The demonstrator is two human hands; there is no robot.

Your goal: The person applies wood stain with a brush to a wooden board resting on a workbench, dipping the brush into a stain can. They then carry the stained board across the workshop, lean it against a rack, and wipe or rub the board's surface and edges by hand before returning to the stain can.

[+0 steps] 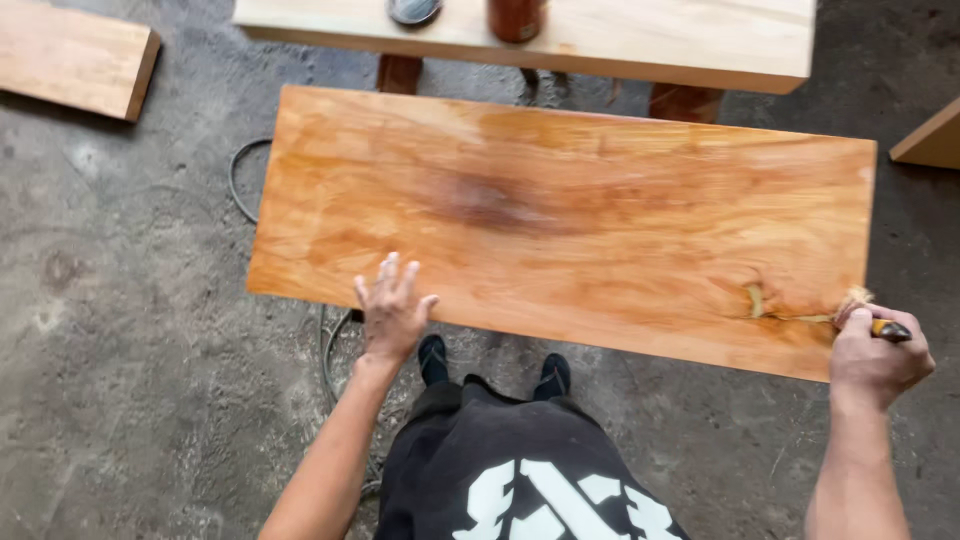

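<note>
A big orange-brown board point(560, 225) lies flat in the middle of the view. Its long side runs from left to right, a little tilted, so the right end sits lower in the view than the left. It looks wet and shiny, with a dark patch near the middle and a pale crack near the right end.

The left hand point(392, 312) lies flat on the near edge of the board. Its fingers point(385, 275) are spread wide open and hold nothing.

The right hand point(878, 355) is at the near right corner of the board. It is closed tight around a brush point(868, 312). The brush has a dark handle that sticks out to the right, and its pale hairs touch the board's right edge, just beside the crack.

Behind the board stands a pale wooden bench point(640, 40). On it are a brown can point(516, 17), round and cut off by the top of the view, and a dark round lid point(413, 10) just left of it. I cannot see any label on the can.

Another board point(75, 58) lies on the gray floor point(120, 350) at the top left, well apart. A thin cable point(238, 190) curls on the floor by the big board's left end. The person's dark socks point(495, 368) show just under the near edge.
</note>
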